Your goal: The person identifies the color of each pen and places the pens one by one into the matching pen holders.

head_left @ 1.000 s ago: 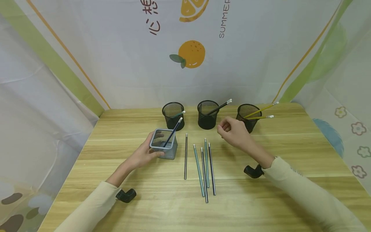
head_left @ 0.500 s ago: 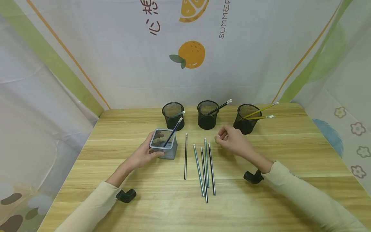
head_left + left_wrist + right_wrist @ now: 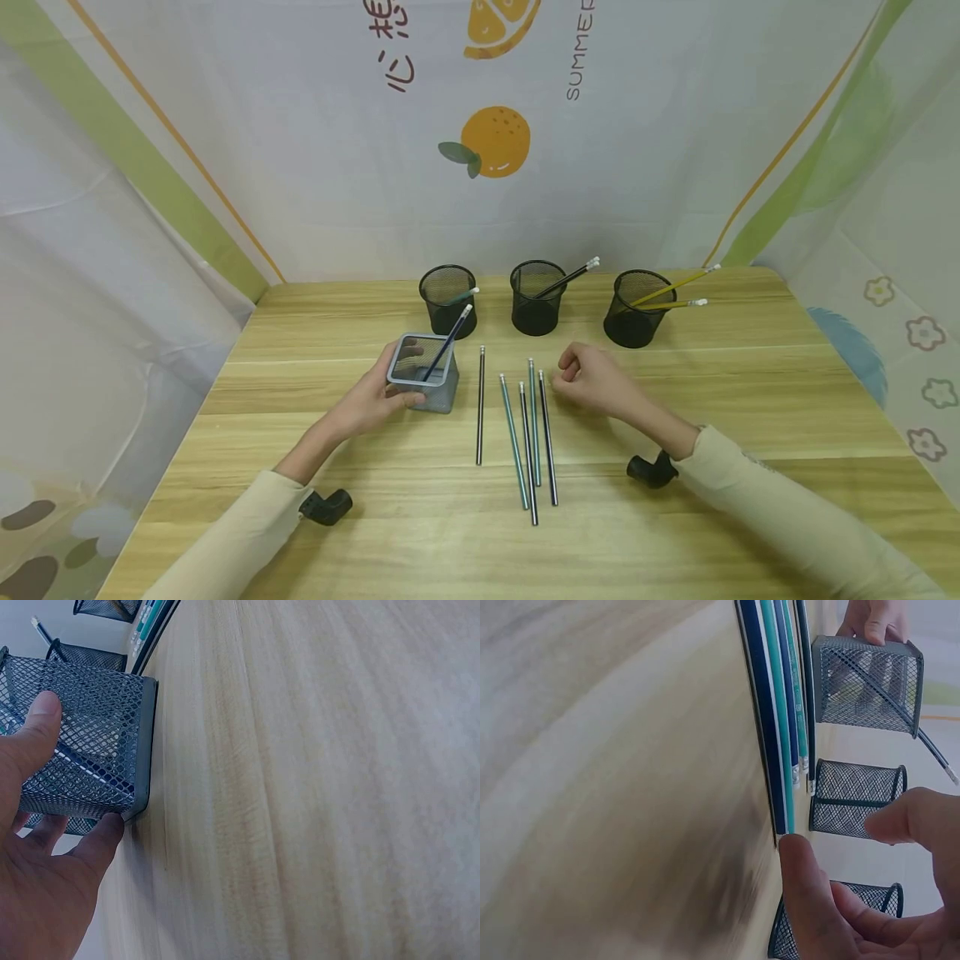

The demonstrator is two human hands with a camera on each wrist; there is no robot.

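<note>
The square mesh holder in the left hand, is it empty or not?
Not empty. The square mesh holder, gripped by the left hand, has one dark pencil leaning inside it.

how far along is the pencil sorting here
Partly done, it seems. The left hand holds the square mesh holder, with one dark pencil in it. The three round mesh cups at the back hold a pencil or two each. The right hand, holding nothing, is beside the far ends of the five loose pencils lying on the table, none lifted yet. Those five look left to place.
</note>
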